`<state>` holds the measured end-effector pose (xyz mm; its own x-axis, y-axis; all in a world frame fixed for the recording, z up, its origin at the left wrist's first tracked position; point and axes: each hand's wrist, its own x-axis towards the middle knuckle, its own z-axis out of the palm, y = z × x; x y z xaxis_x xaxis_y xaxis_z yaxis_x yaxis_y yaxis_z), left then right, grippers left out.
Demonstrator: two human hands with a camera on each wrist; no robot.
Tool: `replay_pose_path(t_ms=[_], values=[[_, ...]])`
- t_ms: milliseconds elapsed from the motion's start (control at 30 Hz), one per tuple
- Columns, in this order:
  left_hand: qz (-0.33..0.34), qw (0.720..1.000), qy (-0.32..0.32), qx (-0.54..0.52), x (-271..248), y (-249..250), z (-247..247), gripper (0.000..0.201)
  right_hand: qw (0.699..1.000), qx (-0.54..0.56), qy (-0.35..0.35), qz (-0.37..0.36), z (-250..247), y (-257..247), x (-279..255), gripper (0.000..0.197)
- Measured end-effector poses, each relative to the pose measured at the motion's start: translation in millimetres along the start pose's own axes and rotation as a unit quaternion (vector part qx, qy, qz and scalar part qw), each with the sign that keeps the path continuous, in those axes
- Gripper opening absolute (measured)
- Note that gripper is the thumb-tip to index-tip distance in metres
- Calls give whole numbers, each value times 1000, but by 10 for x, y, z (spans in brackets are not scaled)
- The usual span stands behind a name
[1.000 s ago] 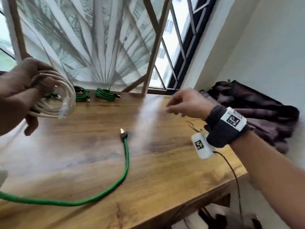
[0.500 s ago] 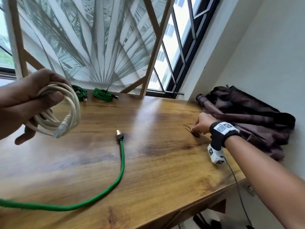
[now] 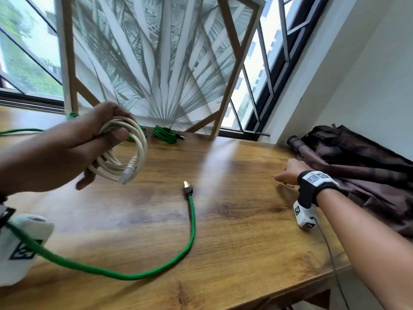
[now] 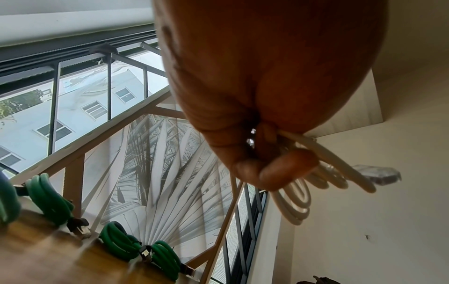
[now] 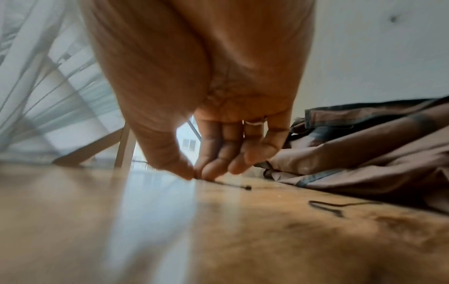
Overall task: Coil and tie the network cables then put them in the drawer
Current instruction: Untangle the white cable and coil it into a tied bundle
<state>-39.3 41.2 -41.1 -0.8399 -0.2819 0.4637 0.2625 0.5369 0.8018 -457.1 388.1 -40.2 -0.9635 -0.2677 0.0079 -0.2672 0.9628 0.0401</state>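
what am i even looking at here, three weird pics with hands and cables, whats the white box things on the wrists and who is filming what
No machine here: a person works with two bare hands and wears three cameras. The wide picture comes from a camera on the head, looking down at a wooden table. The white boxes strapped at the wrists are the other two cameras; each looks along its hand, which is why those pictures are mostly palm.

The left hand grips a coiled white network cable; the left wrist view shows the same coil from below. The right hand reaches to the table's right side, where its fingertips pinch one end of a thin black tie lying on the wood.

Also on the table: a loose green cable with a gold-tipped plug, bundled green cables by the window, and a dark folded umbrella.
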Motion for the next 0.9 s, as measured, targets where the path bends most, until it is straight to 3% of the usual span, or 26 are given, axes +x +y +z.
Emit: replay_pose_path(t_ms=[100, 200, 300, 367, 533, 700, 833, 900], values=[[-16, 1000, 0, -16, -40, 239, 60, 15, 992, 89, 78, -39, -166, -122, -38, 37], [-8, 1000, 5, -2, -54, 281, 50, 10, 954, 221, 149, -138, -425, -454, -212, 18], [-32, 999, 9, -6, -48, 266, 14, 16, 884, 387, 107, -241, -604, -951, -486, 6], [-39, 999, 15, 1, -49, 277, 1, 15, 854, 426, 57, -293, -610, -1288, -602, 6], [-22, 999, 32, 34, -54, 295, -47, 8, 863, 382, -14, -330, -283, -1779, -610, 8], [-16, 998, 31, 61, -48, 330, -46, 7, 877, 362, -55, -310, -124, -1825, -569, 9], [-11, 998, 35, 53, -62, 307, -46, 9, 863, 397, -41, -310, -304, -1976, -769, 13], [-12, 999, 39, 31, -47, 250, -54, 10, 830, 434, -37, -348, -425, -2150, -987, 16]])
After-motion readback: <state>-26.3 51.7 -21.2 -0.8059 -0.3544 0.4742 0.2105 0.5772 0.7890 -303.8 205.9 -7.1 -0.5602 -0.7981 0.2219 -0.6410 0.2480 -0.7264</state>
